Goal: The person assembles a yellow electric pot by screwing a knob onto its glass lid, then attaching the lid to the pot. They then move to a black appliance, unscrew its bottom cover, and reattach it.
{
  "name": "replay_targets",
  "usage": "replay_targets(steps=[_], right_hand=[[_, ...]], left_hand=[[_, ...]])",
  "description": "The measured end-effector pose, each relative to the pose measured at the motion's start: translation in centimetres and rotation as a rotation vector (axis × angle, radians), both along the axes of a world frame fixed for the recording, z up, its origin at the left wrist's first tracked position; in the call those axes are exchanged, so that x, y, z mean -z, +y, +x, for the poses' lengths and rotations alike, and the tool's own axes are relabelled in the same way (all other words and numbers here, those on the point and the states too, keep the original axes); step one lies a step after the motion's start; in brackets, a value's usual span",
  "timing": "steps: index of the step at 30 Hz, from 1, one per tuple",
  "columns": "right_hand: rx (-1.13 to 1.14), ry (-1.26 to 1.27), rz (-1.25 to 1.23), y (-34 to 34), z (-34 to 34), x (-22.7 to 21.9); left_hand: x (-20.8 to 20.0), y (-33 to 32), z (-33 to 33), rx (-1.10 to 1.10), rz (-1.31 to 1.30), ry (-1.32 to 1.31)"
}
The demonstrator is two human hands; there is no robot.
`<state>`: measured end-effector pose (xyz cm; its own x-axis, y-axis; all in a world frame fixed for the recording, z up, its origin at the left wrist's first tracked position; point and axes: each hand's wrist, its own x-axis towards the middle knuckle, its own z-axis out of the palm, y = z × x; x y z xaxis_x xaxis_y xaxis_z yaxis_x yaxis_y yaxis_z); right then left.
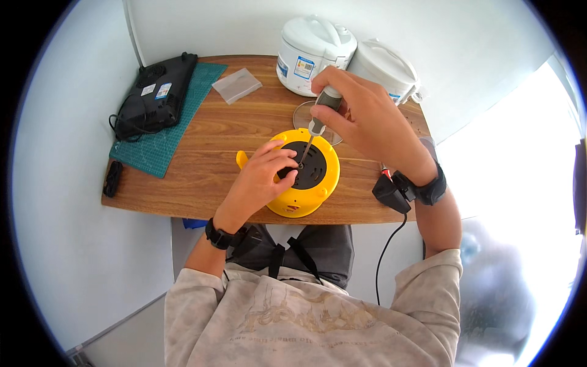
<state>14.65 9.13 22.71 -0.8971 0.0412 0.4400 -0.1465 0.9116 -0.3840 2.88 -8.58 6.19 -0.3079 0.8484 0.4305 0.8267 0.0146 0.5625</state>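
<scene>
A yellow round appliance point(331, 177) with a yellow handle lies upside down near the table's front edge, its black slotted base plate point(315, 162) facing up. In my right hand point(373, 119) is a screwdriver point(329, 100) with a grey and white handle. Its shaft slants down and the tip meets the middle of the black plate, where a small screw or hole sits. My left hand point(260, 177) rests on the left side of the appliance, fingers spread over the plate, with thumb and forefinger on either side of the tip.
Two white rice cookers point(315, 52) stand at the back right, with a clear round lid point(295, 116) before them. A black appliance point(156, 95) lies on a green cutting mat point(156, 153) at left. Nearby are a clear plastic box point(236, 85), a bundled black cord point(112, 178) and a red-tipped tool point(385, 172).
</scene>
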Motion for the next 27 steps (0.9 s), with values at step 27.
replay_targets(steps=[27], right_hand=[[0.152, -0.010, 0.365, -0.8, 0.9, -0.3]], left_hand=[[-0.4, 0.1, 0.2, 0.018, -0.004, -0.031]])
